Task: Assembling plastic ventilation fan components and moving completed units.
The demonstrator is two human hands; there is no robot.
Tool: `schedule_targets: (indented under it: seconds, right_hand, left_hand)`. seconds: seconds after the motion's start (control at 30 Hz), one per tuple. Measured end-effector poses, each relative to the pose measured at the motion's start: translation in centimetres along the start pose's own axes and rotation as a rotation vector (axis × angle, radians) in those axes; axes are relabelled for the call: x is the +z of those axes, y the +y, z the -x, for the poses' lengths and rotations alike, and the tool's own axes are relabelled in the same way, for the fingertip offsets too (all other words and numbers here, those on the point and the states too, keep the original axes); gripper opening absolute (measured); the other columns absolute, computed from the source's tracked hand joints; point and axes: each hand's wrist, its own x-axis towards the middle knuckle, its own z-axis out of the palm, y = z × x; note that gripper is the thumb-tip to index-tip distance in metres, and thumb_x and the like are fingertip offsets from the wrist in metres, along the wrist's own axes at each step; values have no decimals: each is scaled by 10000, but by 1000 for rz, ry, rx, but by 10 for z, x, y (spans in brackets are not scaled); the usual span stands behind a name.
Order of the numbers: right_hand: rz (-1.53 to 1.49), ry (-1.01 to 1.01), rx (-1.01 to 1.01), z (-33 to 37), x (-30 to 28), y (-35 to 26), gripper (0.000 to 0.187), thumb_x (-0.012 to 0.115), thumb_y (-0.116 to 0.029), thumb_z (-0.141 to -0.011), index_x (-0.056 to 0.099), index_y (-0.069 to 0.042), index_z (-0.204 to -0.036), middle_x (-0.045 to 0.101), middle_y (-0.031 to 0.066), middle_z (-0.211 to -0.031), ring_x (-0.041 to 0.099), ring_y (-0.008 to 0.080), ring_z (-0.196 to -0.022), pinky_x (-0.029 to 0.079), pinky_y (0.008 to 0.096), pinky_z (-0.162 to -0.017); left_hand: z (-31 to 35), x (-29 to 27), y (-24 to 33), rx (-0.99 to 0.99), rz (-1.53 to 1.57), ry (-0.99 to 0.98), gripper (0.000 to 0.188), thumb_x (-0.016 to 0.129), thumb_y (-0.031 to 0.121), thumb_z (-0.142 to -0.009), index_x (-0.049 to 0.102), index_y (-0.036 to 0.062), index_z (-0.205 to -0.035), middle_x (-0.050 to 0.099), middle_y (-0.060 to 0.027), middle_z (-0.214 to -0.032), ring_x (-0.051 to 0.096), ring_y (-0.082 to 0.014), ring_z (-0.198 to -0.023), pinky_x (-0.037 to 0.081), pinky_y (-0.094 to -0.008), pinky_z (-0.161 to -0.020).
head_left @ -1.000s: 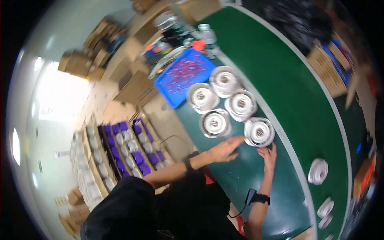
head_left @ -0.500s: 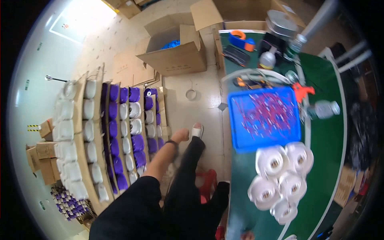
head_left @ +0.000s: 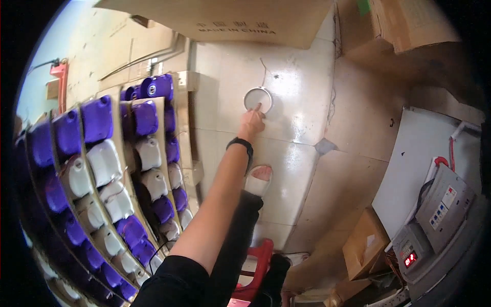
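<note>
My left hand [head_left: 252,123], with a dark band at the wrist, reaches down over the tiled floor. Its index finger is stretched out across the near rim of a white ring [head_left: 246,98], which looks like a tape roll lying flat. A thin brownish strip [head_left: 264,71] runs from the ring's far side. The other fingers are partly curled, and I see no grip around the rim. My right hand is out of sight.
Cardboard-divided layers of purple [head_left: 97,120] and white [head_left: 105,162] plastic shells stand at left. A large carton [head_left: 245,15] is ahead. A red stool [head_left: 262,263] stands below. Under the bench at right are a control box [head_left: 411,253] and a small carton [head_left: 364,243].
My view has dropped toward the floor, leaving the green tabletop out of sight. My left hand has moved forward to the ring, its index finger now extended. My right hand has left the picture.
</note>
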Motion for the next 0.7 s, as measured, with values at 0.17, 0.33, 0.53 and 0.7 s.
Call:
schedule_targets:
  seconds: [0.17, 0.33, 0.53, 0.7]
  right_hand:
    - [2, -33, 51, -29, -19, -56, 273, 566, -227, -975, 647, 11, -1082, 672, 162, -913, 616, 253, -764, 502, 339, -654]
    - [-19, 236, 250, 70, -78, -140, 267, 554, -210, -980, 653, 30, -1040, 681, 167, -898, 629, 235, -767, 513, 306, -670]
    - [-253, 541, 389, 187, -158, -317, 185, 585, -122, -929, 664, 43, -957, 709, 135, -891, 660, 219, -770, 524, 282, -719]
    - [-904, -345, -518, 210, -153, -346, 419, 700, -286, -922, 641, -9, -1230, 676, 153, -849, 631, 254, -843, 501, 345, -706]
  left_hand:
    - [8, 2, -44, 37, 205, -21, 420, 720, 110, -755, 672, 44, -1167, 623, -180, -1243, 629, -328, -1103, 512, -394, -963]
    - [119, -92, 46, -93, 972, -13, 436, 606, 223, -955, 548, -18, -1313, 636, -150, -1229, 585, -242, -1149, 463, -379, -979]
    - [372, -374, 177, 800, 1092, -862, 710, 893, 492, -600, 552, 55, -1044, 548, -83, -986, 550, -224, -872, 436, -347, -749]
    - [559, -422, 407, 1648, 507, -855, 426, 861, 374, -671, 640, 94, -903, 624, -54, -889, 605, -272, -787, 505, -366, -635]
